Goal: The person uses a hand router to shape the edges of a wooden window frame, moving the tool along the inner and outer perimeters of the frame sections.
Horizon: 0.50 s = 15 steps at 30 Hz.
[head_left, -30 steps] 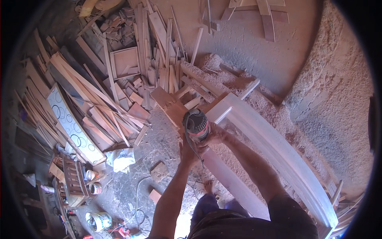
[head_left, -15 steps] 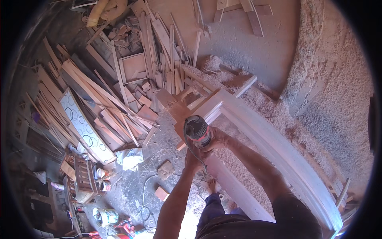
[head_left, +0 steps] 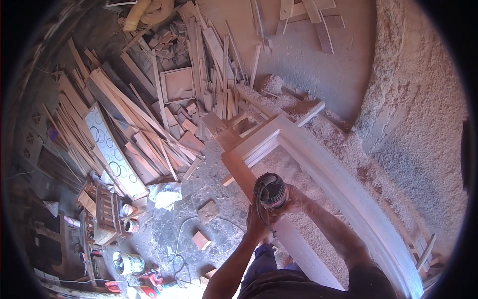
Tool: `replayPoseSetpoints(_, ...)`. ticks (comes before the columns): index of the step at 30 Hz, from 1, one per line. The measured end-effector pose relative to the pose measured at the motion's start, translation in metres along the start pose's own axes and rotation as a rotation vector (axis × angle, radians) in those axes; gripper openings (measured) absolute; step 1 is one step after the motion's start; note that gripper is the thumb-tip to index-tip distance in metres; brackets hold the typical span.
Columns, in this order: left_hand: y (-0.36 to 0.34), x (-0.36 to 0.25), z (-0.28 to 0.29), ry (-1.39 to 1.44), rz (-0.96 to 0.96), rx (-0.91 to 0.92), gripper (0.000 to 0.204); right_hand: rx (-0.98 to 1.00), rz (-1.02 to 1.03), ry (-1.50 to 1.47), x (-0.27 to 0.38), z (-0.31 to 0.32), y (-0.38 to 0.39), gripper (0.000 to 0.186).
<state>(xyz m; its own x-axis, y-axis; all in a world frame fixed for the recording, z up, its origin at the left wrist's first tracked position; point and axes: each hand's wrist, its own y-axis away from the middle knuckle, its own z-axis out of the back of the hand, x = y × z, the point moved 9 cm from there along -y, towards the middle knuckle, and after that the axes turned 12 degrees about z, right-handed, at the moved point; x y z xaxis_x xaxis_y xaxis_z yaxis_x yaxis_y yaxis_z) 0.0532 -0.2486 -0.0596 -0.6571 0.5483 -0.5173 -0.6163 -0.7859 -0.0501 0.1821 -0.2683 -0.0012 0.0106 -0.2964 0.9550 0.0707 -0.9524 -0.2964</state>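
Note:
Both hands grip a black and red corded power tool (head_left: 272, 191) with an upright round motor body, which looks like a router. My left hand (head_left: 257, 223) is wrapped round its near left side, and my right hand (head_left: 297, 200) round its right side. The tool sits over the left rail (head_left: 304, 254) of a large wooden frame, whose far part shows brown and near part pale. Its base and the cutting end are hidden by the body and hands. A dark cord loops over the top and hangs beside my left hand.
The frame's wide moulded right rail (head_left: 348, 182) curves toward me, with pale wood shavings (head_left: 318, 209) around it. Offcuts and long boards (head_left: 134, 119) are heaped at the left. A cable (head_left: 183, 231), loose blocks (head_left: 201, 240) and a paint bucket (head_left: 130, 264) are on the floor.
The power tool and both hands have moved nearer to me along the left rail, away from the far corner. More brown wood shows behind the tool. The view has shifted slightly.

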Motion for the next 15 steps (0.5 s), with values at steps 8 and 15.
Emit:
replayPoseSetpoints(8, -0.008, 0.01, 0.005, -0.132, -0.009, -0.056, 0.045, 0.012, 0.034, -0.005, -0.013, -0.001, -0.019, 0.071)
replayPoseSetpoints(15, -0.043, 0.003, 0.04, -0.019, 0.004, 0.038, 0.055, 0.023, 0.008, 0.128, -0.033, 0.008, -0.055, 0.089)
